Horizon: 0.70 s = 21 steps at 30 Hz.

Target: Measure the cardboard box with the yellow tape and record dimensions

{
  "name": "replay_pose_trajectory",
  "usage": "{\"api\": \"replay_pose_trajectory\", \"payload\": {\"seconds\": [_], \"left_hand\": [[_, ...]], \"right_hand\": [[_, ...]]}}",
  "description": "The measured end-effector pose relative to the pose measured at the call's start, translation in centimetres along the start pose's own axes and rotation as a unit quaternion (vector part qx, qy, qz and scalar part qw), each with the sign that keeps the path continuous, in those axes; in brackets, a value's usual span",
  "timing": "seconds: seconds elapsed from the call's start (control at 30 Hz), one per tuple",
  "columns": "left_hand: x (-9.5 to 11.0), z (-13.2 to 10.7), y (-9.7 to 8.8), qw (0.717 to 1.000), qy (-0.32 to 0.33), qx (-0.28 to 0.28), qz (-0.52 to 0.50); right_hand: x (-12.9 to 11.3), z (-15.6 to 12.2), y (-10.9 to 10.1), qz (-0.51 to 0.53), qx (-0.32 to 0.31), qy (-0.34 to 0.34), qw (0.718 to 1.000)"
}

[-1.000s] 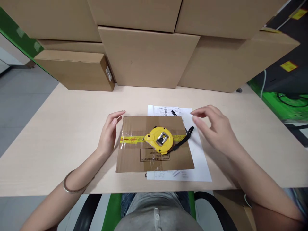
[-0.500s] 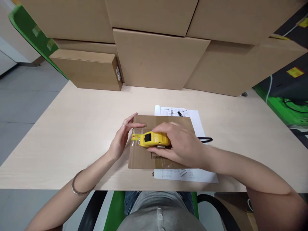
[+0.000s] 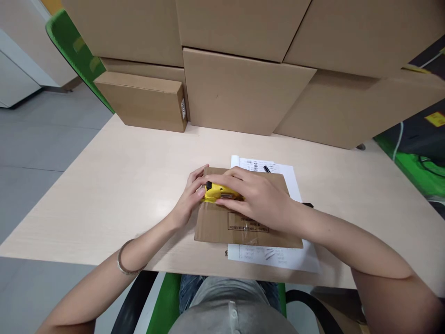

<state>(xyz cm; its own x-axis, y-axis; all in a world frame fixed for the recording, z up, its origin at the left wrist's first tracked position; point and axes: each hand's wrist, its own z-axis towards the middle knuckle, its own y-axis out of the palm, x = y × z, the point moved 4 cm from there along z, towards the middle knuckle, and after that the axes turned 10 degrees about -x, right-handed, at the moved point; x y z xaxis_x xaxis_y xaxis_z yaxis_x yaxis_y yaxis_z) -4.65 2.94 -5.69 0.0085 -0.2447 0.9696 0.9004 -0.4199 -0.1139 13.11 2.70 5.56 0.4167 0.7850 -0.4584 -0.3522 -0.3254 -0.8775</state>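
A flat brown cardboard box with printed text and clear tape lies in front of me. My right hand is wrapped round a yellow tape measure with a black button, resting on the box's top. At the box's left edge, my left hand is closed about the front end of the tape measure. Its thumb presses by the yellow blade, and its other fingers reach along the box's far left corner. The right hand covers much of the casing. A black strap shows beyond the right wrist.
Under the box lie white papers with writing, a black pen on them. Large cardboard boxes form a wall at the table's back, with a smaller box at left. The table's front edge is close to my body.
The tape measure is now tipped onto its side more, and my left hand has closed in on its front end. Before, the left fingers were stretched out. The view has shifted slightly.
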Motion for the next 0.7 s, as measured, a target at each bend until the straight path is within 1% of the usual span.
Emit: {"api": "replay_pose_trajectory", "payload": {"seconds": [0.1,0.2,0.3,0.4,0.53,0.63,0.7], "left_hand": [[-0.3,0.0,-0.1,1.0,0.003,0.001,0.013],[-0.6,0.0,0.0,1.0,0.002,0.002,0.019],[-0.8,-0.1,0.3,0.999,0.0,0.023,-0.032],[-0.6,-0.1,0.7,0.993,-0.009,0.061,-0.105],[-0.5,-0.1,1.1,0.979,-0.033,0.082,-0.183],[-0.6,-0.1,1.1,0.978,-0.033,0.08,-0.192],[-0.7,-0.1,0.9,0.984,-0.033,0.064,-0.16]], "right_hand": [[0.4,-1.0,-0.4,-0.01,0.007,0.018,1.0],[1.2,-2.4,-0.9,-0.006,0.025,0.069,0.997],[1.7,-2.9,-1.0,0.005,0.047,0.098,0.994],[1.3,-1.6,-0.6,0.027,0.05,0.08,0.995],[-0.2,0.9,-0.1,0.053,0.002,0.007,0.999],[-0.8,1.5,-0.3,0.033,-0.03,0.003,0.999],[-1.0,1.3,-0.5,0.025,-0.031,0.009,0.999]]}}
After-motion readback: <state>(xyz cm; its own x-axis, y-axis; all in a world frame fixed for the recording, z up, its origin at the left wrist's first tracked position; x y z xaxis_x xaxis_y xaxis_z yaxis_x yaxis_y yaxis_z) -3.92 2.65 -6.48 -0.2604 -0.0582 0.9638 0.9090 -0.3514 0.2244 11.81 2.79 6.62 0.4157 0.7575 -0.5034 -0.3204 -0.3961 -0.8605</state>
